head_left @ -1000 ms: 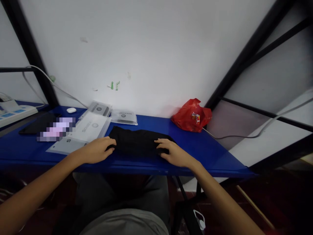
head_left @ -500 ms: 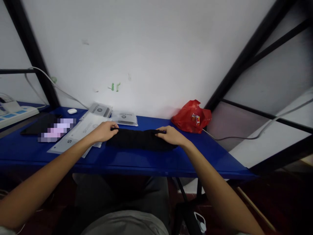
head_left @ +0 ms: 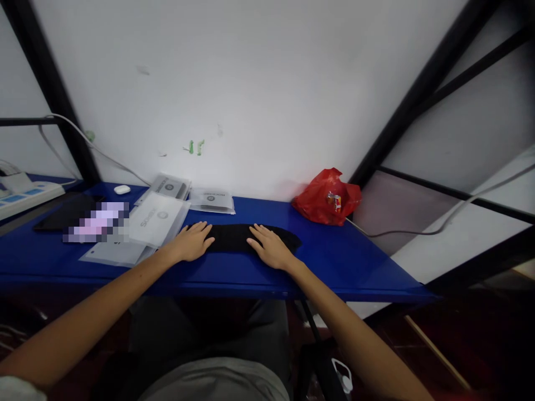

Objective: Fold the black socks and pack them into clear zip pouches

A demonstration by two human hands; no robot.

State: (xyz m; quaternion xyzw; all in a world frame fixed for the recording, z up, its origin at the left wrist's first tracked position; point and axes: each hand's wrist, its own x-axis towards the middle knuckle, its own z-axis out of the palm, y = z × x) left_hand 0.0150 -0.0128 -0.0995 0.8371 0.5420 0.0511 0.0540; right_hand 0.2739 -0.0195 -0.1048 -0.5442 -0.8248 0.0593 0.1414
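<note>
A long strip of black cloth point(head_left: 230, 238) lies flat across the blue table point(head_left: 234, 274). On its left end rests my left hand point(head_left: 193, 241), palm down with the fingers spread. My right hand point(head_left: 271, 247) lies palm down on the right part of the cloth, its fingers also apart. The cloth's right tip shows beyond that hand, and its left end is partly covered by my left hand. Printed plastic sleeves point(head_left: 156, 221) lie just left of my left hand.
A red plastic bag point(head_left: 325, 199) sits at the back right. Another flat packet point(head_left: 212, 200) lies near the wall. At the left are a white case point(head_left: 122, 190), a dark flat device point(head_left: 62, 213), a blurred-out phone and a power strip point(head_left: 35, 196).
Both hands have let go of the cloth's back edge and moved down onto it with fingers spread. The cloth, raised and bunched before, now lies flatter on the table.
</note>
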